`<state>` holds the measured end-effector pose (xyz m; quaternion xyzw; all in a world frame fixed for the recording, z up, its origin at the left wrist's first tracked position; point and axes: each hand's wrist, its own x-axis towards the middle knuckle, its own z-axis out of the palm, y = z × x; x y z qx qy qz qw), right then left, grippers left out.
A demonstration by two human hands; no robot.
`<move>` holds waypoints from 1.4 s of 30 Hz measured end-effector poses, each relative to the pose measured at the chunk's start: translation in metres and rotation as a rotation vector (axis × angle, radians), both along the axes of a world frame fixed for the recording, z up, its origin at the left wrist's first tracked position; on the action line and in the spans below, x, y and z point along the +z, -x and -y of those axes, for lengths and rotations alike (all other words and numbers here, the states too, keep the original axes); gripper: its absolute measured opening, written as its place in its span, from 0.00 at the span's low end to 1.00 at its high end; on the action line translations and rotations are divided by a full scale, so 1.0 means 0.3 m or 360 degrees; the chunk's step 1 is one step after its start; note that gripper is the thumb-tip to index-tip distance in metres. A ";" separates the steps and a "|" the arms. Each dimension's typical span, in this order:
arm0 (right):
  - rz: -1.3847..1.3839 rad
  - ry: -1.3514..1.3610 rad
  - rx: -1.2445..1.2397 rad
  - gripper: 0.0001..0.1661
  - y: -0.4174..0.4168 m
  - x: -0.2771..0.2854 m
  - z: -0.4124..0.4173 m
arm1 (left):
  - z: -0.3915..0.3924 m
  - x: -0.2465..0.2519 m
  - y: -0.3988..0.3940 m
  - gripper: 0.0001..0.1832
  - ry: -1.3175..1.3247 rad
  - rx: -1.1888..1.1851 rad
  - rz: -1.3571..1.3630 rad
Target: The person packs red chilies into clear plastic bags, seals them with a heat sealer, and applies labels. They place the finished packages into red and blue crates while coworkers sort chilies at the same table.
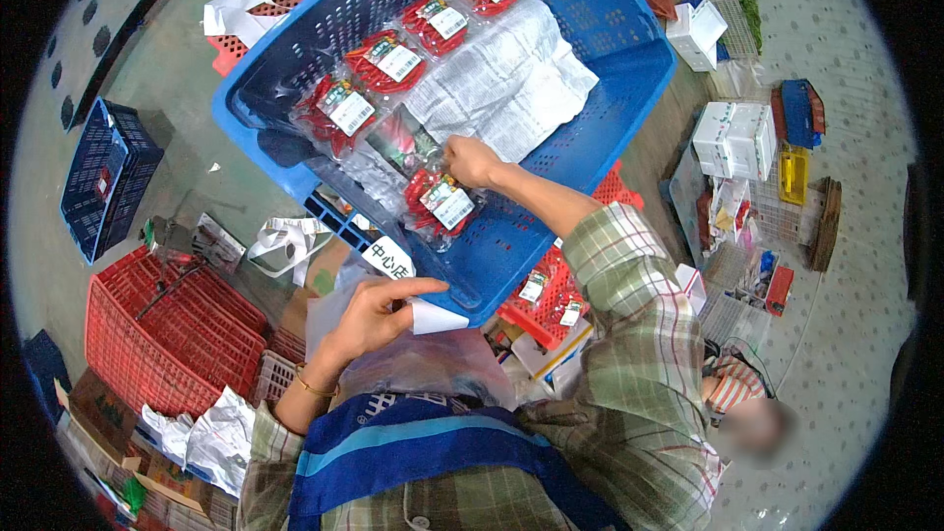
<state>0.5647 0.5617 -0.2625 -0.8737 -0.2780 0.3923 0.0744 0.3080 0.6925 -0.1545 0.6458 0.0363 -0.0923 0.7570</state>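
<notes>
A blue perforated plastic crate (627, 96) sits tilted before me, lined with newspaper (509, 81). Along its far left side lie several clear bags of red chillies, among them one bag (391, 63), all bearing labels. My right hand (472, 161) reaches into the crate, fingers curled at the plastic edge of a nearer bag of red chillies (442, 203). A printed dark and pink patch of plastic (402, 140) shows beside the fingertips. My left hand (380, 313) is at the crate's near rim, index finger along it. White paper (439, 317) lies against the thumb.
Below the crate, a red crate (542, 295) holds more bagged chillies. Stacked red baskets (173, 332) and a dark blue crate (110, 177) stand left. White foam boxes (734, 140) are at right, with another person (737, 391) lower right. Crumpled paper (221, 435) lies lower left.
</notes>
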 end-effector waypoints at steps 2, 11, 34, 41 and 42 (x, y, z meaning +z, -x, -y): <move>0.0025 0.0007 0.0047 0.13 0.007 -0.020 0.005 | 0.004 -0.015 0.001 0.27 -0.0025 -0.0027 0.0009; 0.0277 0.0104 0.0437 0.20 0.035 0.132 -0.059 | 0.010 0.004 0.020 0.30 0.0086 -0.0128 -0.0034; 0.0368 -0.1258 -0.1650 0.15 0.530 -0.151 1.373 | 0.084 0.046 0.038 0.27 -0.0089 0.0149 -0.0050; 0.0430 -0.0875 -0.1830 0.14 0.753 -0.245 1.403 | 0.060 0.027 0.043 0.18 -0.0244 0.0374 -0.0180; 0.0453 -0.0854 -0.1809 0.14 0.776 -0.250 1.409 | 0.052 0.011 0.037 0.18 -0.0278 0.0348 -0.0139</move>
